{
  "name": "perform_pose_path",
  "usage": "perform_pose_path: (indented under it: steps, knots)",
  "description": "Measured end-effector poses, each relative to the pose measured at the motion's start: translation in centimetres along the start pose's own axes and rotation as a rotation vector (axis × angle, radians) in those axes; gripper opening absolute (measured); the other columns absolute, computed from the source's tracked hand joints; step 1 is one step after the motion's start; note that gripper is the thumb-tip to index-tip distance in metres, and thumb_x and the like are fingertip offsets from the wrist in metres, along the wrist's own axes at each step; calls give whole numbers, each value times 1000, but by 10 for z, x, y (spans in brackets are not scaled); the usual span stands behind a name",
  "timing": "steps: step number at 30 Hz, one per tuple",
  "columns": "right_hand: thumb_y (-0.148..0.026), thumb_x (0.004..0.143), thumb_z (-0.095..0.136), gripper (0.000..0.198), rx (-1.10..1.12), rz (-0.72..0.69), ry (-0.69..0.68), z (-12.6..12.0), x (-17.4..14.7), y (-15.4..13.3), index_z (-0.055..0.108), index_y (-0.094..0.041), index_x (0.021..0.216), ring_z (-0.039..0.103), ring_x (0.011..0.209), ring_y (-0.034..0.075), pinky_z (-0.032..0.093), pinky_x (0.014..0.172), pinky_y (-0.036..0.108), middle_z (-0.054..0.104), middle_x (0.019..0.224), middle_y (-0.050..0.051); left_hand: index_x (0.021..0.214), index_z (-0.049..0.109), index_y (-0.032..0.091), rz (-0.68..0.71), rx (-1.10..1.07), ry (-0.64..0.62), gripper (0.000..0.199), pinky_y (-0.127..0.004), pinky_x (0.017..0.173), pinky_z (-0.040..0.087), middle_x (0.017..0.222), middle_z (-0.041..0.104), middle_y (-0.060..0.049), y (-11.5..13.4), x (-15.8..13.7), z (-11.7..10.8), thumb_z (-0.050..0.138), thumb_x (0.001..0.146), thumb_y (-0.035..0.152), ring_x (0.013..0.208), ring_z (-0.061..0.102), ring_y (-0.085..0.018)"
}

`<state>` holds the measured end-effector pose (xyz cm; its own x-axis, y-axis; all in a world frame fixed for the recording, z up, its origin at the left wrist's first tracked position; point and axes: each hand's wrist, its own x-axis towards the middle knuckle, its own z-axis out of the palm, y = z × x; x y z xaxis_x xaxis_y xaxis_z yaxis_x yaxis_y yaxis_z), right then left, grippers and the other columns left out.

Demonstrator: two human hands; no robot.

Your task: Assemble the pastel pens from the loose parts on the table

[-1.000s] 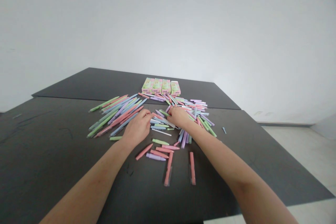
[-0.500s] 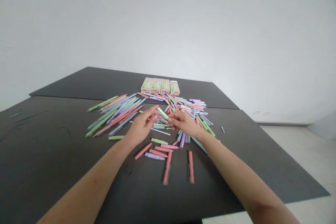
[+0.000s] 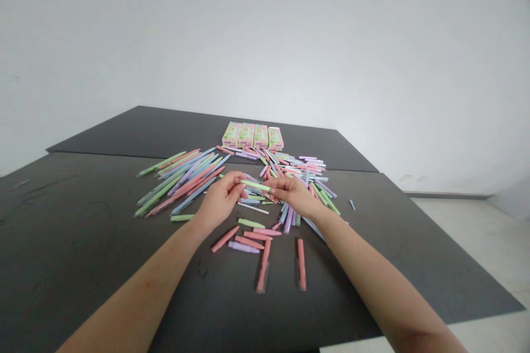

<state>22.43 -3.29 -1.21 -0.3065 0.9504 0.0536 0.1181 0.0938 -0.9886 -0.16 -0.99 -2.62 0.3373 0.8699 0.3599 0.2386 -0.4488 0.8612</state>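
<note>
Since half a second ago, drawn closer together, left hand [image 3: 218,202] and right hand [image 3: 295,196] raised just above the black table [image 3: 74,231]. Fingertips pinched on opposite ends of a slim pale green plastic pen part [image 3: 255,185]. Held level, long axis left to right, over the scattered pastel pen pieces [image 3: 290,176].

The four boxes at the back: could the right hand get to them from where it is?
Probably yes. The right hand holds a green pen piece with the left hand; only flat pen parts lie before the boxes.
</note>
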Motion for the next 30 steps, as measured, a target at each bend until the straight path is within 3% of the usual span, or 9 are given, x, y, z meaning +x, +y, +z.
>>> perform_pose_path:
  steps: [8, 16, 30]
  knots:
    - [-37, 67, 80, 35, 281, 56, 64, -1, -4, 0, 74, -15, 93, 65, 60, 10, 54, 59, 22, 71, 70, 3, 99, 57, 17, -18, -69, -1, 16, -27, 60, 51, 68, 64, 0, 8, 2, -2, 51, 88, 27, 59, 62, -14]
    - [-34, 67, 81, 30, 446, 33, 116, 1, -6, -3, 73, -17, 90, 63, 56, 9, 51, 53, 19, 72, 70, 2, 101, 57, 15, -34, -185, 7, 20, -27, 58, 54, 77, 68, -3, 7, 2, -1, 52, 88, 29, 61, 65, -14]
    - [-27, 70, 80, 22, 557, 37, 128, 2, -8, -3, 75, -17, 88, 64, 57, 7, 51, 52, 15, 74, 73, 2, 101, 57, 14, -52, -222, -33, 19, -29, 60, 53, 70, 68, -2, 11, 1, -2, 54, 87, 28, 61, 65, -15]
